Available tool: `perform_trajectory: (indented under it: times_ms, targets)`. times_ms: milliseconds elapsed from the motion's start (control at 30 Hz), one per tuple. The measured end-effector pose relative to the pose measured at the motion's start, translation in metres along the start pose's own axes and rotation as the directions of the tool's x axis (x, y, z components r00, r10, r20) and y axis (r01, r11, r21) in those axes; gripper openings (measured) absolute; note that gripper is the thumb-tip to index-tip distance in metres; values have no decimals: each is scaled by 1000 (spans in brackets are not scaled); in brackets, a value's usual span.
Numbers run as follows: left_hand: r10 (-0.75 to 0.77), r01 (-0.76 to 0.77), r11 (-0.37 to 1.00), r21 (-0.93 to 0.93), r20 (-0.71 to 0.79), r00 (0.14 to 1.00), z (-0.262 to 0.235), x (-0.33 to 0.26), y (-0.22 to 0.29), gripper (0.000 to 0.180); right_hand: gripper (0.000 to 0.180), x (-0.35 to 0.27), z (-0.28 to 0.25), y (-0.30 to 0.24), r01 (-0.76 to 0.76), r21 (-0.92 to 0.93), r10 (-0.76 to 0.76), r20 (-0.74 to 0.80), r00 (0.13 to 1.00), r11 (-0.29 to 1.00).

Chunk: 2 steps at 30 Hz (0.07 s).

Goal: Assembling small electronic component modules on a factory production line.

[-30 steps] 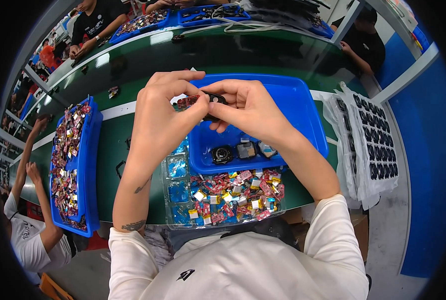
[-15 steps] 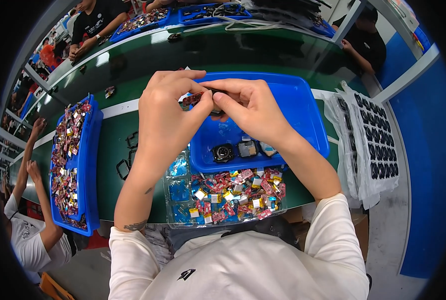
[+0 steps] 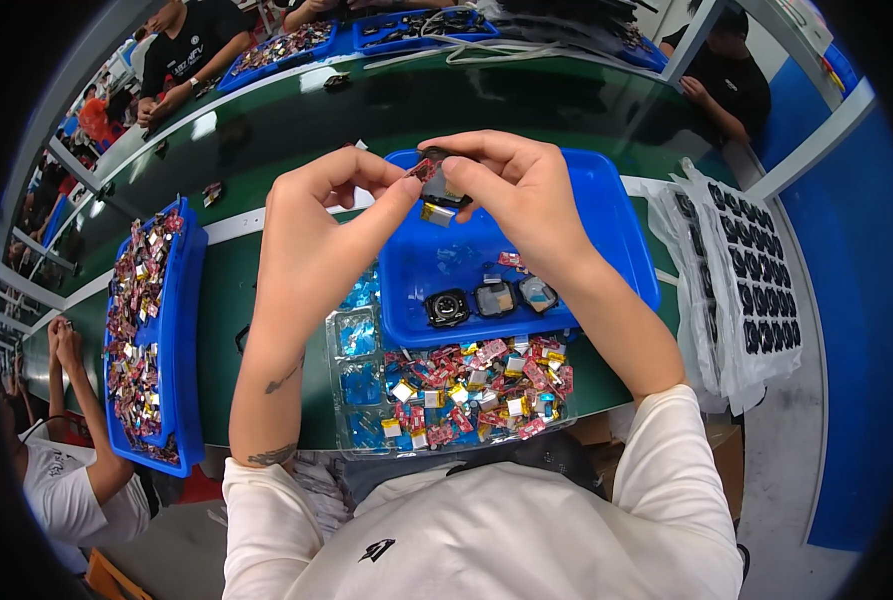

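My left hand (image 3: 331,215) pinches a small red circuit board (image 3: 424,170) between thumb and forefinger. Close against that board, my right hand (image 3: 518,190) grips a black watch case (image 3: 444,190), tilted so that its grey inner side shows. A small silver and yellow battery (image 3: 437,214) hangs at the case's lower edge. Both hands are above the blue tray (image 3: 611,235). In its near part lie a black watch case with a round lens (image 3: 447,308) and two open cases with grey insides (image 3: 494,297). A red board (image 3: 511,260) lies behind them.
Nearer me is a clear plastic tray (image 3: 358,388) piled with red boards and batteries. A long blue bin (image 3: 194,300) of similar parts stands left. White foam sheets (image 3: 761,270) holding black cases lie right. Co-workers sit across the green conveyor (image 3: 296,130) and at far left.
The watch case has turned and now shows its inside, with the battery hanging below. My left hand has drawn slightly left. The far-left co-worker's hands have come down and together.
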<state>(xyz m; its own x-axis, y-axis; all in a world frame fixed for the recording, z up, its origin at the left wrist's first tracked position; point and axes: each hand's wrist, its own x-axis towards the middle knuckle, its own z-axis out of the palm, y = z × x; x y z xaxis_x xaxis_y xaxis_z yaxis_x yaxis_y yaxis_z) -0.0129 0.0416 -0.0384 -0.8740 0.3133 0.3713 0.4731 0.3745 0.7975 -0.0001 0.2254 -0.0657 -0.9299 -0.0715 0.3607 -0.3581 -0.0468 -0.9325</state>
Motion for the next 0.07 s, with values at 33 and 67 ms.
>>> perform_trajectory:
  times_ms: [33, 67]
  targets:
    - [0, 0, 1000, 2, -3, 1000, -1, 0, -2, 10, 24, 0, 0, 0, 13, -1, -13, -9, 1000, 1000]
    - [-33, 46, 972, -231, 60, 998, 0, -1, -6, 13, 24, 1, 1, -1, 15, 0, -15, -6, 1000, 1000]
